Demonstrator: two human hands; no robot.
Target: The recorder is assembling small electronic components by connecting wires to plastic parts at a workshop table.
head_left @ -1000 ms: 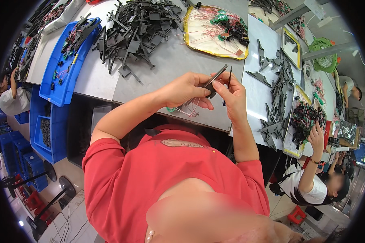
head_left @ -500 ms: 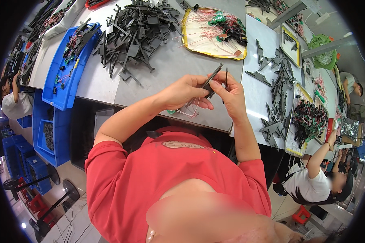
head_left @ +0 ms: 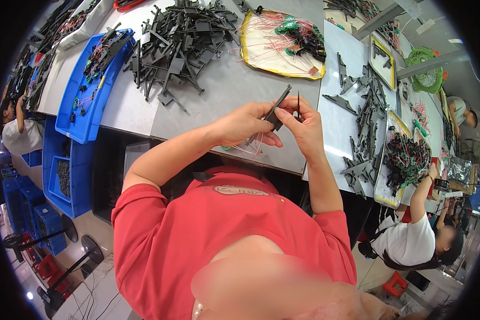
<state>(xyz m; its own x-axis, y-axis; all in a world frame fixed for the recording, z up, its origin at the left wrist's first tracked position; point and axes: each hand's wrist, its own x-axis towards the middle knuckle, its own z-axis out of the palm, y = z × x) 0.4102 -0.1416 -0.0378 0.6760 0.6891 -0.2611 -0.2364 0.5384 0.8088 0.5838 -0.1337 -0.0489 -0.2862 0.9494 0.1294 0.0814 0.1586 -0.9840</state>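
Note:
Above the near edge of the grey table, my left hand [head_left: 250, 121] is closed round a long dark grey plastic part [head_left: 280, 102], which tilts up to the right. Thin pink and white wires [head_left: 257, 148] hang below my left fingers, with a bit of a green round piece [head_left: 226, 147] beside them. My right hand [head_left: 303, 127] is closed too, its thumb and fingertips against the same part. From its fingers a slim dark pointed tool [head_left: 298, 104], like tweezers, stands up. The fingers hide where the wires meet the part.
A heap of dark grey plastic parts [head_left: 178, 45] lies at the far left. Beyond my hands is a yellow-rimmed tray [head_left: 256, 64] of wired green pieces. More grey parts [head_left: 369, 114] lie to the right, near another wired tray [head_left: 381, 184]. A blue bin [head_left: 72, 125] stands left; a co-worker [head_left: 410, 240] sits right.
My hands stay almost in place on the part. The pointed tool has turned slightly in my right fingers. At the right, the co-worker's arm has shifted a little.

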